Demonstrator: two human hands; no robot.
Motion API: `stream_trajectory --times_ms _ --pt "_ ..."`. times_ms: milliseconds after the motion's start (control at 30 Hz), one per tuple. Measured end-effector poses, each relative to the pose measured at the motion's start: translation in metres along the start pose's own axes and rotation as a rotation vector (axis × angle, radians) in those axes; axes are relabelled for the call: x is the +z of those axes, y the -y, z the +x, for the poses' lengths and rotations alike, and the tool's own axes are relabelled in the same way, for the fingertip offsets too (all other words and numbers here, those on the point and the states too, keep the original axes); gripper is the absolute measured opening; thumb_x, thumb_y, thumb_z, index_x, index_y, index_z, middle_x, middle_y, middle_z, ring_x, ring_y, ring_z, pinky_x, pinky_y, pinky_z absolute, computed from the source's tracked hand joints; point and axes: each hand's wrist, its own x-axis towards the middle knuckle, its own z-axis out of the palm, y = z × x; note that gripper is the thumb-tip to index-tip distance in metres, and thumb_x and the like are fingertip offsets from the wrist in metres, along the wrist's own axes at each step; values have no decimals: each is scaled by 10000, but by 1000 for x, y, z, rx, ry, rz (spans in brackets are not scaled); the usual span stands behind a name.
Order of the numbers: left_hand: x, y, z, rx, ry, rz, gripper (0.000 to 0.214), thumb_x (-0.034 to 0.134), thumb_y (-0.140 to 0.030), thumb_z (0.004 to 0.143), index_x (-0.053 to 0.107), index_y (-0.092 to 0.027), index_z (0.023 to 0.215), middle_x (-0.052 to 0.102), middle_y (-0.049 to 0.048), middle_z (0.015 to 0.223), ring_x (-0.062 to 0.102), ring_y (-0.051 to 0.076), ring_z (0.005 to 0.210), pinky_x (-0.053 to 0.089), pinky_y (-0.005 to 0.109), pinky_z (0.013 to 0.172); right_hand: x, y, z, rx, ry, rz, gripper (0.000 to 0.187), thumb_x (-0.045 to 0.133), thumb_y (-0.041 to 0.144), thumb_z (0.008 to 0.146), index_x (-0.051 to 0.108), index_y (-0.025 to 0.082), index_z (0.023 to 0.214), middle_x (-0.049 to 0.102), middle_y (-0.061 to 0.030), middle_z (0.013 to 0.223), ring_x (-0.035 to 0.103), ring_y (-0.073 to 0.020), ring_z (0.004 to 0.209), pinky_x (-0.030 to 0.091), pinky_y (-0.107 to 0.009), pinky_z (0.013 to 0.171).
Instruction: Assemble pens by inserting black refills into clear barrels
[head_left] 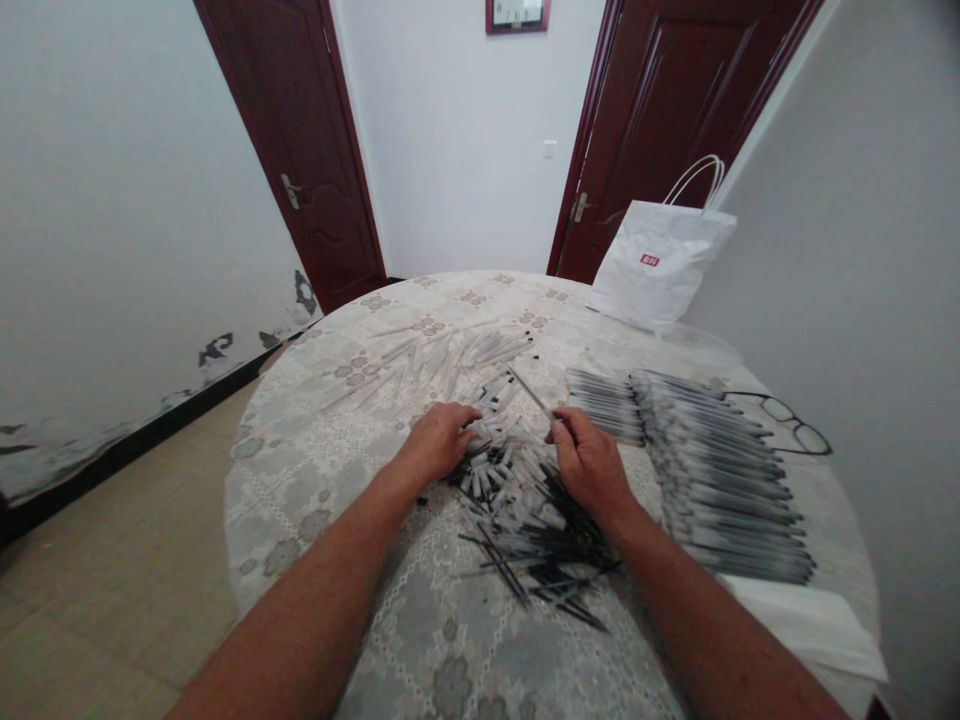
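Observation:
My left hand rests palm down on a heap of small pen caps, with its fingers curled into the heap; whatever they hold is hidden. My right hand is closed around a thin clear pen barrel that points up and to the left. Below both hands lies a loose pile of black ink refills. Farther back, clear empty barrels are scattered across the round table.
Rows of assembled pens lie to the right on a white sheet. Black-rimmed glasses sit near the right edge. A white paper bag stands at the back right. Two dark red doors and white walls are behind.

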Motion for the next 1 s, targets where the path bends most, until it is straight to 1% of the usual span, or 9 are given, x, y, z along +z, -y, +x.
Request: stream_trajectory --times_ms 100,267,433,533,600,700,800,933,1000 --pt "3 -3 -2 59 55 131 318 554 -238 884 683 -203 1173 689 113 1080 606 255 1035 435 356 932 0 0 0 4 3 -5 253 441 310 967 603 197 1125 726 -35 819 685 -199 767 464 -281 752" --pt "-1 -7 -3 110 128 214 278 495 -216 904 699 -198 1092 675 116 1007 600 251 985 429 355 904 0 1 0 -3 20 -3 241 443 309 961 601 202 1108 727 -35 815 689 -199 769 465 -279 747" --pt "-7 -7 -6 131 166 185 294 522 -230 885 673 -206 1137 664 112 1037 585 252 1015 416 357 922 1 1 -1 -3 35 -13 233 449 311 959 600 203 1100 726 -30 807 689 -197 758 464 -277 735" --pt "-13 -6 -9 147 183 127 322 577 -290 861 663 -219 1163 661 114 1086 575 263 1041 413 360 930 2 1 -1 -5 35 -8 236 445 311 961 601 202 1101 725 -31 806 689 -195 756 467 -277 739" --pt "-15 -6 -10 140 193 105 338 604 -288 840 666 -225 1166 669 120 1089 575 276 1047 414 366 924 2 1 -2 -4 37 -7 240 441 315 963 602 201 1100 725 -31 802 687 -196 752 468 -278 737" --pt "-13 -5 -9 98 175 93 306 585 -222 828 691 -226 1115 686 125 1046 587 290 1023 422 375 893 3 1 -2 -6 49 -13 247 435 321 966 601 201 1103 728 -34 800 688 -200 748 465 -282 728" --pt "-10 -2 -7 52 147 29 279 585 -182 806 716 -227 1048 693 112 1025 604 277 995 433 358 869 4 0 -2 -13 52 -13 251 428 322 965 602 202 1101 731 -36 792 690 -203 744 463 -284 718" --pt "-9 0 -3 1 56 -106 248 608 -201 800 724 -218 1019 702 88 1014 621 247 971 435 342 882 4 1 -2 -11 62 -13 248 433 327 965 598 203 1102 729 -35 787 692 -207 750 464 -287 723" --pt "-11 0 -1 -43 0 -232 235 624 -242 806 718 -210 1020 708 78 996 631 231 934 444 334 863 4 1 -2 -9 67 -22 245 432 330 967 598 202 1094 723 -38 799 689 -208 753 464 -291 729"
